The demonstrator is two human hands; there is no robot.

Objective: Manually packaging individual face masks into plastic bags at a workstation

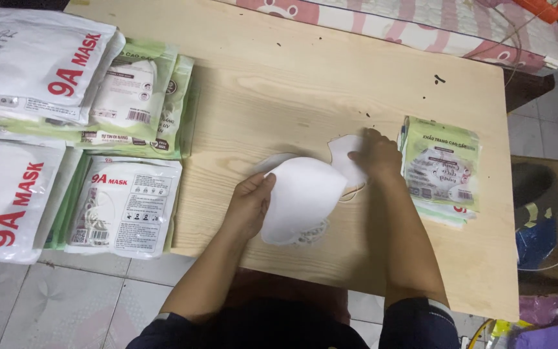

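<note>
I see flat white-and-green mask packets (66, 129) stacked along the desk's (279, 71) left edge, and a smaller green-and-white packet pile (440, 168) at its right.

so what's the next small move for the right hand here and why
Probably lift the loose white face mask under the right hand onto the white mask stack that the left hand holds. That mask lies alone on the pale wooden table, fingers already on it, with the stack right beside it.

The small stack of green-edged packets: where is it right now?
In the head view, the small stack of packets lies on the wooden board's right side, just right of the right hand.
</note>
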